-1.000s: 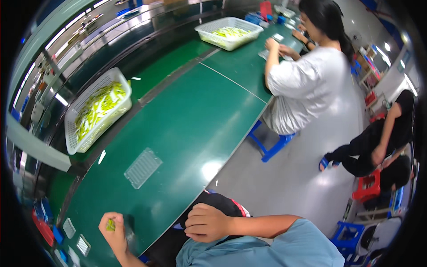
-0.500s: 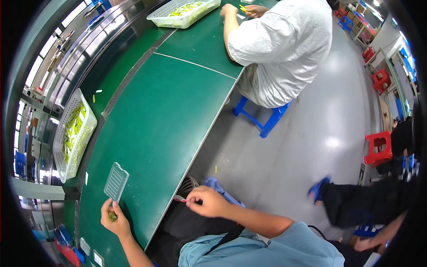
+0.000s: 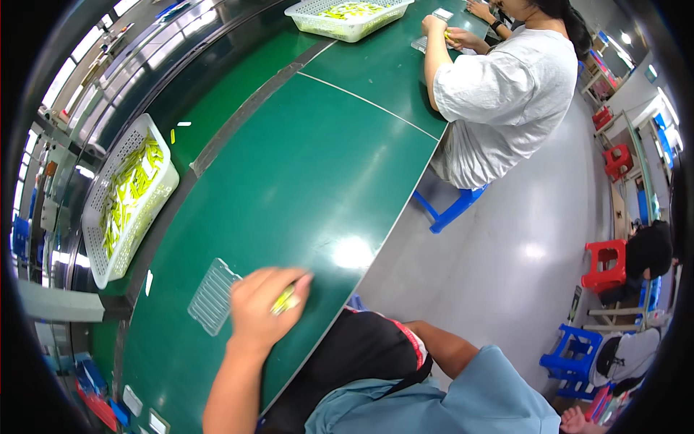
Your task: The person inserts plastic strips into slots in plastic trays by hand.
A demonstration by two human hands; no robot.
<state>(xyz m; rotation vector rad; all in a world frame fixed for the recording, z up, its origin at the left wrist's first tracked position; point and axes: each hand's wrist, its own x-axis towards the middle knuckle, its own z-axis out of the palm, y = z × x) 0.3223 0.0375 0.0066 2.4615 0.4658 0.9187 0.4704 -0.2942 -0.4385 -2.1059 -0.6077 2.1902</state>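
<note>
Okay, so the left hand is curled around a small bunch of yellow-green and white strips, just beside the clear ribbed tray; can't tell if hand and tray touch; the right hand is out of sight and only its forearm shows, so no clue what those fingers are doing.

Strips look super light, probably stiffish and a bit slick; I'd pinch 1 by its long sides near the middle instead of squeezing the bunch; the tray looks like thin plastic, likely flexy and quick to skid, so I'd take it by 2 opposite rims.

Edges: the green table drops off right by the lap; the white basket with more strips fences the far left; most room is forward, up to the white seam, with a co-worker past it.
</note>
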